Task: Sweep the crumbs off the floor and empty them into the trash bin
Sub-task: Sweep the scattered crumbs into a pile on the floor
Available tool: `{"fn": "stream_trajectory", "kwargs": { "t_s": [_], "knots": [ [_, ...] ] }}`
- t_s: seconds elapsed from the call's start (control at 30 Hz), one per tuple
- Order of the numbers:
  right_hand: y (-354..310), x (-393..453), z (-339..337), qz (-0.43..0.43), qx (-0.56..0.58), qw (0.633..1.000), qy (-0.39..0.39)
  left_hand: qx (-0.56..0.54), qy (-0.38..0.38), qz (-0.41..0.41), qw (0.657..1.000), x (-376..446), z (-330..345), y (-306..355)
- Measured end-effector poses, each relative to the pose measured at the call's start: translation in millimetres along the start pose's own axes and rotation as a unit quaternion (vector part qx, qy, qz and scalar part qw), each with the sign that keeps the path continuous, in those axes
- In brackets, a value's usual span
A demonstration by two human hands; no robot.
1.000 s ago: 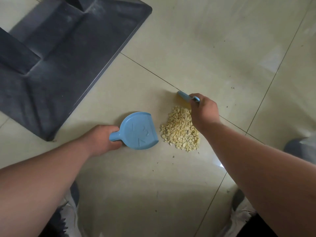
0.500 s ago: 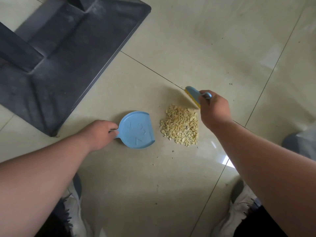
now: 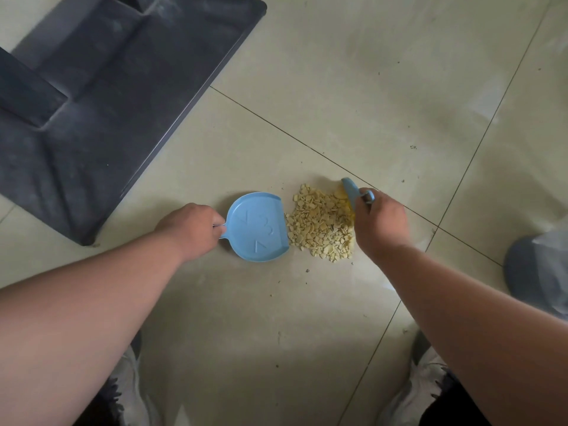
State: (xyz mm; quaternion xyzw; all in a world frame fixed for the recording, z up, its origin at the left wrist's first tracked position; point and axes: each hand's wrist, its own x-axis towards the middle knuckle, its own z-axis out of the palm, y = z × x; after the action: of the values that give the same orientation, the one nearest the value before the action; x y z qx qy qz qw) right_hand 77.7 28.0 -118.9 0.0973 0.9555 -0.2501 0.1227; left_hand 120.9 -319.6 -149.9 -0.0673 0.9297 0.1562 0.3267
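step: sweeping | left hand gripping dustpan | right hand clutching brush behind crumbs | next: pushing pile panward

Soft, dim daylight, pale glare seen on the glossy beige tiled floor at upper right, broad shadow cast along the lower edge, wide-angle bending at edges, slight softness.

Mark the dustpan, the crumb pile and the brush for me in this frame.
dustpan (image 3: 256,227): head view, middle of the blue pan's flat face.
crumb pile (image 3: 321,224): head view, centre of the yellow heap.
brush (image 3: 350,189): head view, blue back above the bristles, at the pile's far right edge.
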Motion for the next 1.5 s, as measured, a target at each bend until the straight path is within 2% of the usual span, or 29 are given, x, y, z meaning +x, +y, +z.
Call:
{"fn": "stream_trajectory", "kwargs": {
  "t_s": [0.33,0.77,1.03,1.5],
  "knots": [
    [-14,5,1,0.001,0.041,0.999,0.003,-0.011,-0.012,0.011,1.0,11,-8,22],
    [-31,5,10,-0.109,0.091,0.985,-0.102,-0.018,-0.017,0.007,1.0,19,-16,31],
    [-39,15,9,-0.071,0.107,0.991,-0.037,-0.032,-0.021,0.01,0.999,14,-22,26],
    [-59,14,32,-0.168,0.062,0.98,-0.082,-0.053,-0.011,-0.024,0.998,6,-15,-2]
  ]
}}
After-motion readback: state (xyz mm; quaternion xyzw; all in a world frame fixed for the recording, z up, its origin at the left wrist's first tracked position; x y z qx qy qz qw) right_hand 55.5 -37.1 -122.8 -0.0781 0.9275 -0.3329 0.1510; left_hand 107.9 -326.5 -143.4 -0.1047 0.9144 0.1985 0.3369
